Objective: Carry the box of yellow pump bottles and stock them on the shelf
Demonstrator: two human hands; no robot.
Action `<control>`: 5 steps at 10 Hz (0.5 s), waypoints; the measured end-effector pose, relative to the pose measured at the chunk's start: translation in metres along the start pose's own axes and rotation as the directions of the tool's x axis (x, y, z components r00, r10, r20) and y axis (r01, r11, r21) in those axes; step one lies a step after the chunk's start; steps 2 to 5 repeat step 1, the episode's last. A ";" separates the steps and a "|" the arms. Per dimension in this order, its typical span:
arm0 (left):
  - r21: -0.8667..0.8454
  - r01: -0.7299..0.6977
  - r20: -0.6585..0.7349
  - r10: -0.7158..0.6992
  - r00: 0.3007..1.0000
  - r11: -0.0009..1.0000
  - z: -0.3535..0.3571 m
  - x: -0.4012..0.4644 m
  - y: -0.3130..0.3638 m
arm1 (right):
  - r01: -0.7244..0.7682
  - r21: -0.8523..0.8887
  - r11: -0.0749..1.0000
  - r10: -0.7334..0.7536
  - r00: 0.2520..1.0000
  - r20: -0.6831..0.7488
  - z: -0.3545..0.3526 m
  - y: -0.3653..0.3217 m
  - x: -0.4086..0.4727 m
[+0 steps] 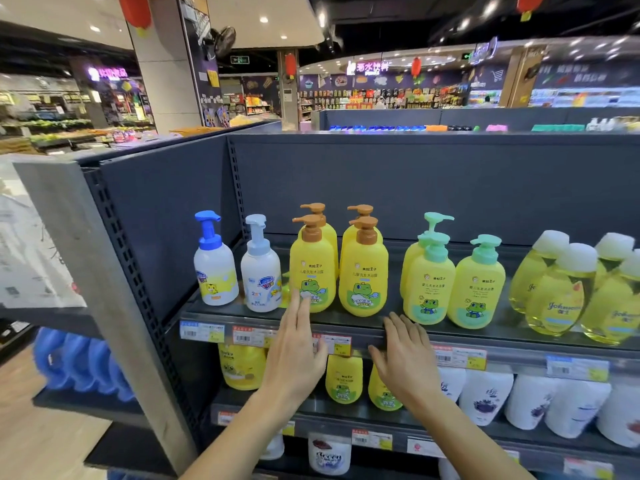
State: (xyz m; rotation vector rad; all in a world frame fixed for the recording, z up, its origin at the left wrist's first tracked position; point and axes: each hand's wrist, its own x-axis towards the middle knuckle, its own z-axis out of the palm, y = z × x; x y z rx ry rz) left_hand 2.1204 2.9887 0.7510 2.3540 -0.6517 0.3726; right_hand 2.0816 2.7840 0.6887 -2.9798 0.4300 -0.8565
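Note:
Several yellow pump bottles with brown pumps (363, 271) stand upright in two short rows on the top shelf (349, 325). My left hand (294, 348) is raised flat in front of the left row, fingertips touching the front bottle (312, 268) low on its label. My right hand (403, 355) hovers with fingers spread at the shelf's front edge, just right of the second row, holding nothing. No box is in view.
White foam-pump bottles (239, 268) stand left of the yellow ones, green-pump yellow bottles (453, 282) and clear yellow oil bottles (568, 289) to the right. Lower shelves hold yellow and white refill pouches (343, 379). A grey pillar (86, 271) borders the shelf's left side.

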 end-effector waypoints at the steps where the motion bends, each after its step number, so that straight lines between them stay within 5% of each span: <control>1: 0.029 -0.037 0.025 0.037 0.999 0.999 -0.010 -0.022 -0.014 | 0.070 0.029 0.997 -0.069 0.997 -0.022 -0.001 -0.006 -0.013; 5: 0.029 -0.037 0.025 0.037 0.999 0.999 -0.010 -0.022 -0.014 | 0.070 0.029 0.997 -0.069 0.997 -0.022 -0.001 -0.006 -0.013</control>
